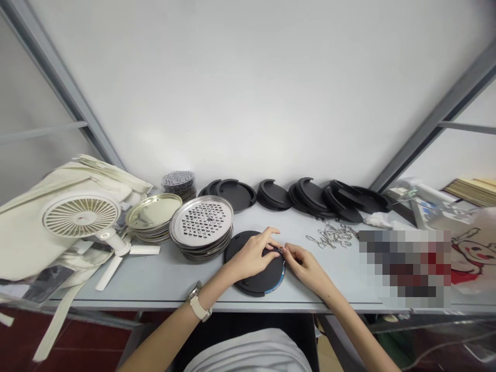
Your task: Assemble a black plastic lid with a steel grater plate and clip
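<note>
A round black plastic disc (258, 281) lies flat near the table's front edge, with a blue strip showing along its right rim. Over its upper right part is my left hand (251, 257), index finger raised and thumb and another finger closing on a small metal clip (280, 250) at the rim. From the right, my right hand (304, 264) pinches the same clip between thumb and bent fingers. The fingertips hide most of the clip. Beyond my right hand lies a loose pile of silver metal clips (335, 235).
Left of the disc stand a stack of perforated metal discs (203, 219) and a stack of gold-coloured lids (153, 212). A white fan (81, 214) is farther left. Black plastic rings (271, 192) line the wall. A blurred patch (406, 268) covers items at right.
</note>
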`<state>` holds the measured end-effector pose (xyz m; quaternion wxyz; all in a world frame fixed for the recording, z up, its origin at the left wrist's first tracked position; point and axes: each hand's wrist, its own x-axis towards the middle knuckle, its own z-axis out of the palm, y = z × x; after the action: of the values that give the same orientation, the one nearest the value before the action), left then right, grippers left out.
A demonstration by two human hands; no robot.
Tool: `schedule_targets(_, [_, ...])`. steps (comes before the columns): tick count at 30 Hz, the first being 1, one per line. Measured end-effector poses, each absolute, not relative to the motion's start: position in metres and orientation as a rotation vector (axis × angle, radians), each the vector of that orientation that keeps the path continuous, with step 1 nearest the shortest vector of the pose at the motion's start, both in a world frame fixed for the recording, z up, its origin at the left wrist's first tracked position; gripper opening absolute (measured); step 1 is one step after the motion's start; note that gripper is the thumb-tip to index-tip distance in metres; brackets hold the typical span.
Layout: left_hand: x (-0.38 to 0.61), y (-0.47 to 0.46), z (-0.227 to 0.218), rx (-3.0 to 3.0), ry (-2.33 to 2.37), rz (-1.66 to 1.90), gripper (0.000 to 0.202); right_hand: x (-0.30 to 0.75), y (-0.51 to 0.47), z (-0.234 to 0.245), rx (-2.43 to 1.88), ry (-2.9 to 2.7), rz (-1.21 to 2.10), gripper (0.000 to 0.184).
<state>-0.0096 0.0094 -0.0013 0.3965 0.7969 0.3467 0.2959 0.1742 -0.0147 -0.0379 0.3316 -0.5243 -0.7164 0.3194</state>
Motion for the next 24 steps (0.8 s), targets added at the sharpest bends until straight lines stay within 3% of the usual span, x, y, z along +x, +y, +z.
schedule_targets(24, [-0.0096, 0.008, 0.0012, 2.045, 0.836, 0.75, 0.039, 0.1724, -0.0165, -0.0329, -1.401, -1.922, 0.728, 0.039])
